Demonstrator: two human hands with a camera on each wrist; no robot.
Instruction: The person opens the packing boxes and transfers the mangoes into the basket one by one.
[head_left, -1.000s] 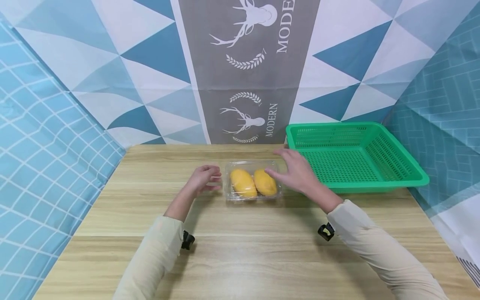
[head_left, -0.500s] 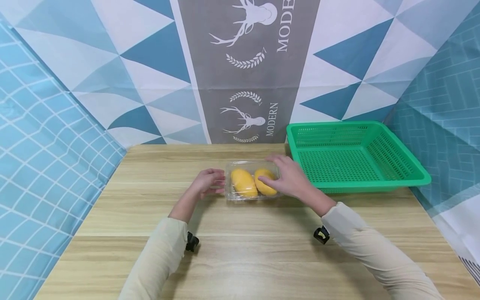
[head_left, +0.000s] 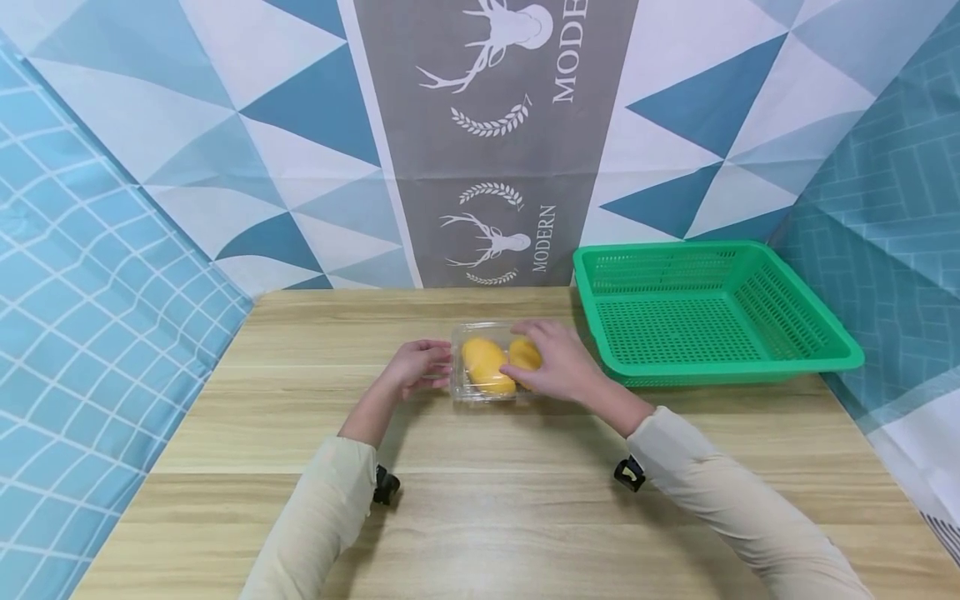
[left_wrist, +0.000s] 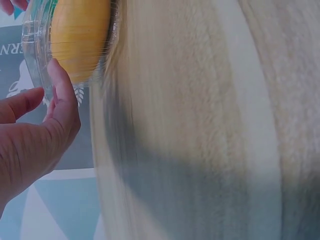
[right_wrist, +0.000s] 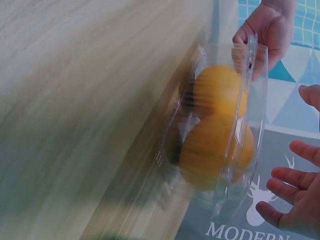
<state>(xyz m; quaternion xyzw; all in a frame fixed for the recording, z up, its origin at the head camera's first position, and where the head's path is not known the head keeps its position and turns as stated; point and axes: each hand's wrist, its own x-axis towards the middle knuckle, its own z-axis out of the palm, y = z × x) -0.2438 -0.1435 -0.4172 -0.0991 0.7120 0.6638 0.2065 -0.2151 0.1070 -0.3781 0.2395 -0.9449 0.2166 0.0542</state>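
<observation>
Right grip (head_left: 553,360) shifted left, fingers apart, partly hiding 1 mango (head_left: 527,353) (left grip (head_left: 417,367): apart).

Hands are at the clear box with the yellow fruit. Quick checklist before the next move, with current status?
1. Clear box resting on the table: ok.
2. Two yellow fruits inside the box: ok, both show through the plastic.
3. Lid latched: cannot tell, clear plastic and blur hide any catch.
4. Left hand in position: ok, fingers at the box's left side; firm pressure can't be confirmed.
5. Right hand gripping: not ok, it is over the box's right part with fingers spread.
6. Green basket apart from the box: ok, it stands to the right, with a gap between.
</observation>
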